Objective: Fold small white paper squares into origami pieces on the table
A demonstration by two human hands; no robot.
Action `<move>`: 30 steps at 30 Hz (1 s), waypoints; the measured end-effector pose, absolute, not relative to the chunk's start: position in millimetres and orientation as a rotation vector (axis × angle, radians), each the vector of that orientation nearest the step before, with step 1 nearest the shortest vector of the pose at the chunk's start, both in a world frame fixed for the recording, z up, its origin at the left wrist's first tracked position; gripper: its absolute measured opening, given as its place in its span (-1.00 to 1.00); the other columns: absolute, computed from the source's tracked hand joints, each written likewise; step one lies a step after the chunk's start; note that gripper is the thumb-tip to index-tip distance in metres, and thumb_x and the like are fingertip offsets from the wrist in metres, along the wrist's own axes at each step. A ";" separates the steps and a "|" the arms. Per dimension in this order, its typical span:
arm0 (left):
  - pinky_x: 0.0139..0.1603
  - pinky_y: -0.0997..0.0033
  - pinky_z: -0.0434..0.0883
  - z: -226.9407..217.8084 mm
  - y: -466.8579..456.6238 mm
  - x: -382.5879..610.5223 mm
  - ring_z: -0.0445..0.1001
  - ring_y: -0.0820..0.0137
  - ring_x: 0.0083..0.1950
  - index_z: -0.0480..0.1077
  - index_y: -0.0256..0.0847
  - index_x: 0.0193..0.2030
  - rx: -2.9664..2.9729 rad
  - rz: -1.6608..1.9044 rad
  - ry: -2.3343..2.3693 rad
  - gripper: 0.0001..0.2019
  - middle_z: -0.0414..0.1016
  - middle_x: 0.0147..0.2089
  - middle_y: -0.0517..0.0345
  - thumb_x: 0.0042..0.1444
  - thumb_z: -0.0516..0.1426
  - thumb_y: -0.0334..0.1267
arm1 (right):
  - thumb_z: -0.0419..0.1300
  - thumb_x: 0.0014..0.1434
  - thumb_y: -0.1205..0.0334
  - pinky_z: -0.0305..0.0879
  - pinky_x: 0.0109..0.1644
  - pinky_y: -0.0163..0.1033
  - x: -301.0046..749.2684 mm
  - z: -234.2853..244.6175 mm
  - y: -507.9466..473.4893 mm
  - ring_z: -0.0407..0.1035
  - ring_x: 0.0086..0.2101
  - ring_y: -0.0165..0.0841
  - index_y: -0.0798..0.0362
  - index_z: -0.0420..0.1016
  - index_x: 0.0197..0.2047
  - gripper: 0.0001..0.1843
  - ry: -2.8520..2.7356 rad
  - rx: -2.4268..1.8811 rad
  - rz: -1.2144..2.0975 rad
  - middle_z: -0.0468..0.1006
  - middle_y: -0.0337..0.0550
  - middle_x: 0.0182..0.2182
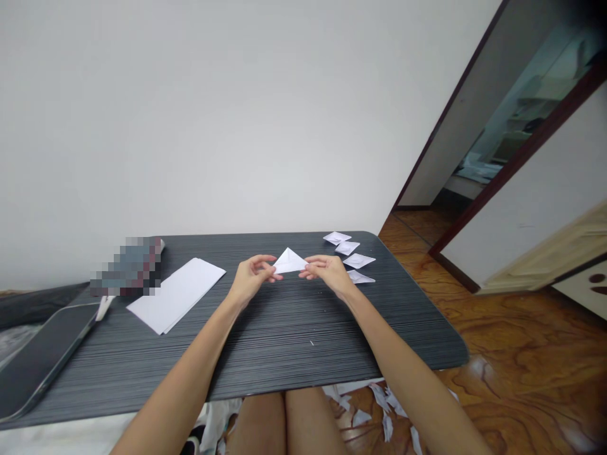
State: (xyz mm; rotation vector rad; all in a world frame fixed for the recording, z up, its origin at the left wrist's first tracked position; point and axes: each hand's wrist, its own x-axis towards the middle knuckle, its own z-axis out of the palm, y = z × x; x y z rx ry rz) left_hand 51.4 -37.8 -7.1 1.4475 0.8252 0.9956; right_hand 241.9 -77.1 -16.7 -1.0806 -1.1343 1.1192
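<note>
A small white folded paper triangle (289, 261) is held just above the dark striped table (284, 335), near its far middle. My left hand (250, 278) pinches the triangle's left corner with closed fingers. At the right corner my right hand (326, 270) grips it the same way. Several finished folded paper pieces (353, 256) lie in a row just beyond and right of my right hand.
A stack of white paper sheets (177, 294) lies left of my hands. A dark phone (42, 357) rests on the table's left near edge, with a blurred-out object (127, 265) behind it. Paper scraps (379, 411) litter the wooden floor under the table. A wall stands close behind.
</note>
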 end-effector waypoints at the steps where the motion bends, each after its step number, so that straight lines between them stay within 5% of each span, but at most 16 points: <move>1: -0.58 0.57 0.28 -7.3 -37.4 51.5 0.44 0.44 -0.56 0.31 -0.35 -0.24 1.498 0.993 0.829 -0.69 0.39 -0.60 0.21 -0.16 0.18 -0.27 | 0.27 -0.21 0.20 0.25 -0.56 -0.40 243.3 -19.0 -76.2 0.44 -0.54 -0.34 0.21 0.42 -0.40 -0.71 -1.146 -1.113 1.145 0.52 -0.12 -0.61; 6: -0.72 0.69 0.09 -8.8 -37.4 54.0 0.27 0.61 -0.73 0.20 -0.27 -0.31 1.578 1.006 0.770 -0.78 0.22 -0.65 0.40 -0.14 0.13 -0.34 | 0.28 -0.23 0.25 0.10 -0.63 -0.45 246.5 -22.2 -76.0 0.42 -0.59 -0.39 0.23 0.44 -0.51 -0.79 -1.131 -1.170 1.233 0.52 -0.06 -0.63; 14: -0.79 0.70 0.05 -13.1 -38.5 53.1 0.18 0.65 -0.80 0.13 -0.24 -0.31 1.597 0.902 0.783 -0.80 0.28 -0.61 0.35 -0.08 0.08 -0.31 | 0.24 -0.20 0.23 0.12 -0.65 -0.46 246.9 -22.1 -75.6 0.34 -0.69 -0.48 0.23 0.41 -0.58 -0.80 -1.121 -1.228 1.238 0.47 -0.15 -0.70; 17: -0.73 0.64 0.18 -8.3 -40.5 49.1 0.35 0.53 -0.68 0.14 -0.22 -0.09 1.719 0.833 0.783 -0.65 0.33 -0.52 0.27 -0.05 0.07 -0.25 | 0.22 -0.18 0.22 0.07 -0.70 -0.47 248.4 -21.5 -75.2 0.28 -0.74 -0.52 0.23 0.41 -0.59 -0.80 -1.139 -1.225 1.200 0.43 -0.21 -0.75; 19: -0.59 0.55 0.31 -3.2 -43.3 47.7 0.46 0.40 -0.42 0.11 -0.15 0.05 1.883 0.822 0.787 -0.49 0.38 -0.30 0.08 -0.09 0.11 -0.22 | 0.21 -0.17 0.23 0.02 -0.73 -0.48 248.4 -18.7 -76.0 0.25 -0.77 -0.54 0.22 0.40 -0.58 -0.81 -1.162 -1.226 1.207 0.41 -0.23 -0.76; 23: -0.16 0.32 0.33 2.4 -48.6 51.5 0.28 0.19 0.02 0.20 -0.12 0.06 2.194 0.850 0.755 -0.40 0.26 0.02 -0.05 -0.20 0.20 -0.19 | 0.20 -0.14 0.21 -0.04 -0.74 -0.48 242.5 -10.8 -79.9 0.21 -0.77 -0.57 0.21 0.41 -0.52 -0.81 -1.230 -1.150 1.246 0.41 -0.27 -0.74; 25: -0.09 0.26 0.29 0.6 -49.2 55.3 0.30 0.19 -0.02 0.25 -0.16 0.02 2.212 0.862 0.793 -0.48 0.33 -0.04 -0.04 -0.16 0.18 -0.18 | 0.19 -0.12 0.19 -0.06 -0.73 -0.48 236.6 -7.9 -81.9 0.18 -0.76 -0.59 0.19 0.42 -0.45 -0.80 -1.221 -1.073 1.247 0.41 -0.28 -0.70; 30: -0.28 0.37 0.37 -9.3 -48.8 64.2 0.43 0.32 -0.26 0.22 -0.23 -0.05 1.851 0.914 0.819 -0.53 0.36 -0.10 -0.03 -0.14 0.16 -0.19 | 0.25 -0.18 0.24 0.11 -0.60 -0.46 219.4 -7.6 -84.5 0.23 -0.63 -0.58 0.13 0.44 -0.32 -0.72 -1.214 -0.938 1.231 0.47 -0.24 -0.52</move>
